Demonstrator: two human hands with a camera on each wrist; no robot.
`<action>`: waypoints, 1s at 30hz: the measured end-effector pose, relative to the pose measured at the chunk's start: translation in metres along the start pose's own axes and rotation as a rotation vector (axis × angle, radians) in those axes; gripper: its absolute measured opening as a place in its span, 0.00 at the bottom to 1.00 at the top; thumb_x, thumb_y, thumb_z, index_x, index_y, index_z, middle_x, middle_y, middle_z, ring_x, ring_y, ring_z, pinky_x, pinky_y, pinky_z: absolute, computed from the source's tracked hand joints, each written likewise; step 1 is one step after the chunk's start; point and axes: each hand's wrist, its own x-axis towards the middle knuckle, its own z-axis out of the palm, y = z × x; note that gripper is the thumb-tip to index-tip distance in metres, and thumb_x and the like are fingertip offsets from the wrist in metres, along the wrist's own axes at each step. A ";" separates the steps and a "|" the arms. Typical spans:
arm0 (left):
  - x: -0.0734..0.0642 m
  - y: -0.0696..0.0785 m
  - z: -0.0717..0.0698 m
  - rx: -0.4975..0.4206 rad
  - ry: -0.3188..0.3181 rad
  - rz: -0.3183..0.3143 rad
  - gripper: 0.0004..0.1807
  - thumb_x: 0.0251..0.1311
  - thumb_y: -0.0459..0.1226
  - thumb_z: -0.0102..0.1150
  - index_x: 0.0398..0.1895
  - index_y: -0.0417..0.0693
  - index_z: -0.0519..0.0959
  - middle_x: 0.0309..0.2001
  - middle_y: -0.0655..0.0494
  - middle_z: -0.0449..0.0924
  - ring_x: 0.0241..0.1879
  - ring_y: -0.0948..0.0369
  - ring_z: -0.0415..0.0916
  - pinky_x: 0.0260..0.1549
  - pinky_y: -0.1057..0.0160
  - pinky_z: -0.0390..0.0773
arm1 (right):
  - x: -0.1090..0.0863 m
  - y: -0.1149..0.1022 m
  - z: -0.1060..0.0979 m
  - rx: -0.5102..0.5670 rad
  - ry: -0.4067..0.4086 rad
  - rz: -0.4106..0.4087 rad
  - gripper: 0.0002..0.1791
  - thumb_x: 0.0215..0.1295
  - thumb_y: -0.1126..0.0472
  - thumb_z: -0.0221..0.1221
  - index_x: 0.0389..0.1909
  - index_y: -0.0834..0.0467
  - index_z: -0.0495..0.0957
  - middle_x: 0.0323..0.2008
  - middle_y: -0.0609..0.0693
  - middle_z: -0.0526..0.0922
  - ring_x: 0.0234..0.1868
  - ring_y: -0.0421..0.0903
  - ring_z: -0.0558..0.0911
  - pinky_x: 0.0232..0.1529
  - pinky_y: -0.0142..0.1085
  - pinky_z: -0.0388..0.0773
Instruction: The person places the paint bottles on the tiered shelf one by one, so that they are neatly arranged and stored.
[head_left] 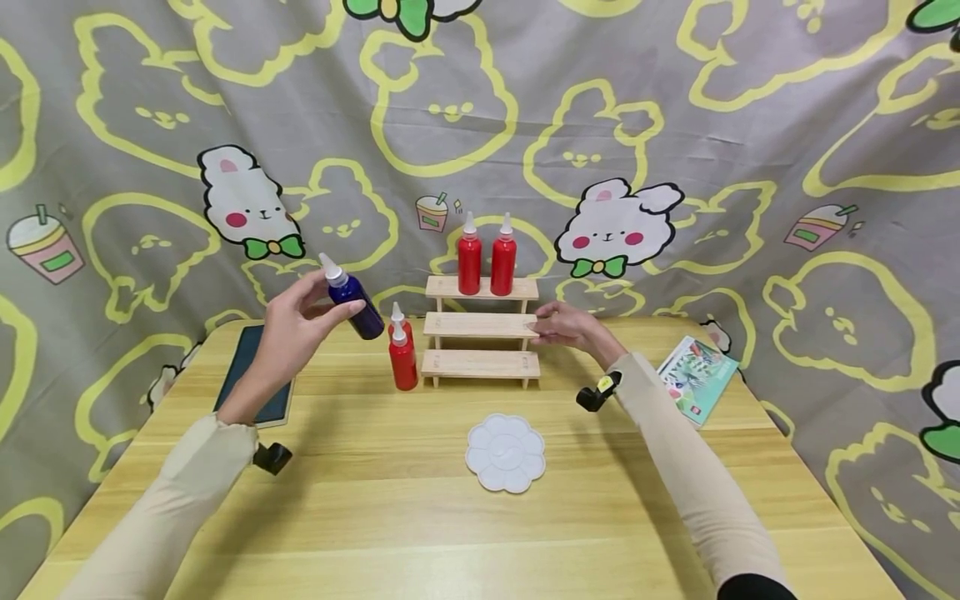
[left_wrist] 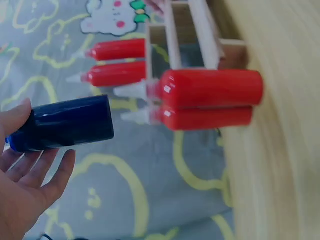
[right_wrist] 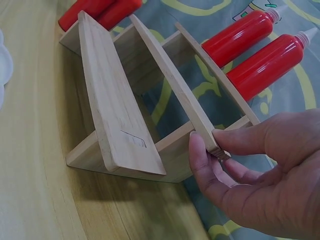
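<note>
My left hand (head_left: 300,321) holds a dark blue squeeze bottle (head_left: 356,305) with a white nozzle, tilted and raised over the table's left side. Thumb and fingers grip it near the cap. My right hand (head_left: 567,326) pinches the right end of the middle step of a three-step wooden rack (head_left: 480,324); the right wrist view shows thumb and fingers at that board's corner (right_wrist: 212,145). Two red squeeze bottles (head_left: 469,265) stand on the top step. Two more red bottles (head_left: 403,362) stand on the table at the rack's left, one behind the other.
A white flower-shaped palette (head_left: 506,453) lies on the table in front of the rack. A dark flat board (head_left: 258,375) lies at the left, partly behind the left forearm. A colourful booklet (head_left: 697,379) is at the right. Patterned grey fabric (head_left: 480,108) hangs behind.
</note>
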 end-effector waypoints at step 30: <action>0.044 0.028 0.129 -0.122 -0.251 -0.145 0.30 0.63 0.40 0.75 0.66 0.45 0.75 0.59 0.45 0.84 0.56 0.47 0.84 0.56 0.47 0.85 | 0.000 0.000 0.000 -0.018 0.025 0.009 0.18 0.74 0.74 0.56 0.59 0.67 0.61 0.43 0.58 0.73 0.31 0.43 0.84 0.53 0.36 0.86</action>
